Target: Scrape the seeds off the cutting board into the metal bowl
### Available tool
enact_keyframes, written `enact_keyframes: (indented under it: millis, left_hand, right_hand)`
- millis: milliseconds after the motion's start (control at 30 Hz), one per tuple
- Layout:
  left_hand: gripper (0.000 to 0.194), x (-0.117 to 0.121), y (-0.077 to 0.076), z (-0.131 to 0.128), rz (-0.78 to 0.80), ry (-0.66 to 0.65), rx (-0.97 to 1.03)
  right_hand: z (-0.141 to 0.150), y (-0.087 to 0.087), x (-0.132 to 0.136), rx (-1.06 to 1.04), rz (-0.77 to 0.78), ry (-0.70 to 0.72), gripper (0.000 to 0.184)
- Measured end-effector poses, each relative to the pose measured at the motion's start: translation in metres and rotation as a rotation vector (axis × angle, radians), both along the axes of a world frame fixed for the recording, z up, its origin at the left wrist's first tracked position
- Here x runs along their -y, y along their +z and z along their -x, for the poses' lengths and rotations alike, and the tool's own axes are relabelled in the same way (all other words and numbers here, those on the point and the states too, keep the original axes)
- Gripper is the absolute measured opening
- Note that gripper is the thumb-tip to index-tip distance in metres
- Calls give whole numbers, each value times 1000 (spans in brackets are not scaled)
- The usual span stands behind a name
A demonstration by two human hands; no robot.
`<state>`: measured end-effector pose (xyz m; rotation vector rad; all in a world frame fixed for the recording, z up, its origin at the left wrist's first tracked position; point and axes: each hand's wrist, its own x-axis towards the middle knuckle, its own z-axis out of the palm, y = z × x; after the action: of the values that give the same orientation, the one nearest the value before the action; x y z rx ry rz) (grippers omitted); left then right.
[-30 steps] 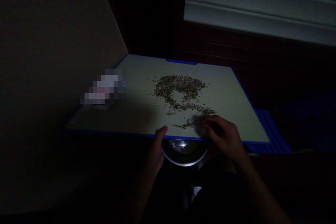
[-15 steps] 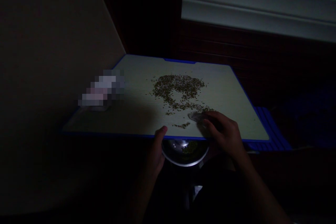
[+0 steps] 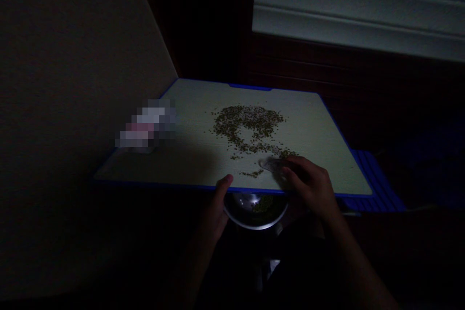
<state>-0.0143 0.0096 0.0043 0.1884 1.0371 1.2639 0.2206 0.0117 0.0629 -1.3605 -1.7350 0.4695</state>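
Note:
Small dark green grains, like mung beans (image 3: 250,121), lie spread over a pale board (image 3: 189,106) with a blue rim. My right hand (image 3: 310,181) is closed round a small, see-through, flat-looking piece (image 3: 269,162), its exact kind too dim to make out. That piece touches the board beside a short row of grains near the front edge. My left hand (image 3: 220,208) grips the front edge, thumb on top and the other fingers hidden below. Under this edge, between my hands, a shiny metal bowl (image 3: 256,226) has greenish grains inside.
A pixelated pinkish-white item (image 3: 143,128) lies at the board's left side. The wall (image 3: 80,58) rises close by on the left. To the right, blue striped fabric or matting (image 3: 376,181) sits below the board. White slats (image 3: 356,5) are at the back; the room is dim.
The view has shifted slightly, so the board's left side appears a little further right. Both hands and the grains stay almost where they were.

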Motion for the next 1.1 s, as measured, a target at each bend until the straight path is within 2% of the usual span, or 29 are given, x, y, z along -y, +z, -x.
enact_keyframes:
  millis: [300,567,767,867,1100]
  left_hand:
    - [47,7,4,3,7,-146,56]
    - [44,5,5,1,51,-139,69]
    - [32,4,15,-1,95,-126,39]
    - [30,4,16,0,130,-139,-5]
    - [34,4,11,2,60,-196,76]
  right_hand:
    - [-1,-2,0,-3,-19,19,22]
    - [-1,-4,0,-46,-24,21,24]
    - [-2,-3,1,-10,-18,71,23]
    - [-2,-2,1,9,-24,79,24]
    - [0,0,2,54,-14,125,23]
